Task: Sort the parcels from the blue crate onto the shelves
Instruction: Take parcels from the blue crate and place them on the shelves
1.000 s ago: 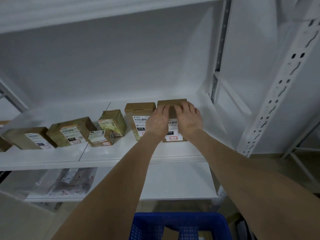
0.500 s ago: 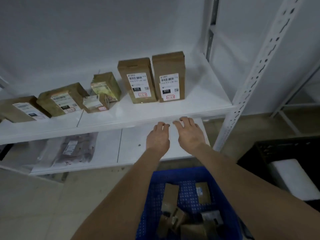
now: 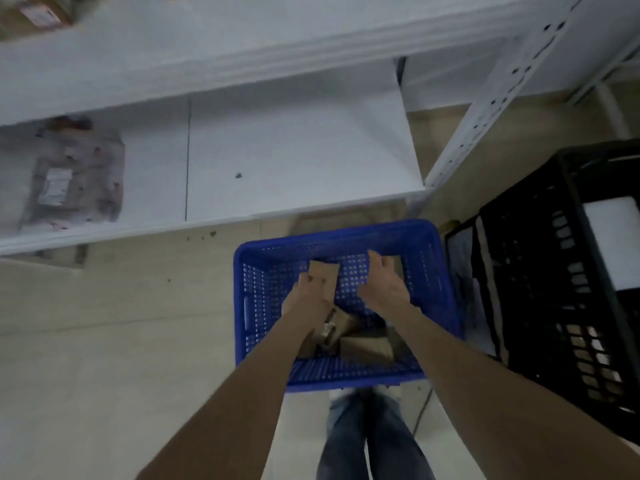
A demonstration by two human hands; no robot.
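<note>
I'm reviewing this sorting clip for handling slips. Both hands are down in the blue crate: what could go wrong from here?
The left hand grips the brown parcel near its lower end only, so it might slip or tilt on lifting. Loose parcels lie heaped under it in the blue crate; pulling one out may shift them. The right hand hovers beside it; whether it holds anything is unclear.

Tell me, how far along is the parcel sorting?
Done: a brown parcel lies on the upper shelf, a grey bag on the lower shelf. In hand: the left hand grips a tan box inside the blue crate; the right hand reaches in beside it, its grip unclear. Left: several boxes in the crate bottom.
</note>
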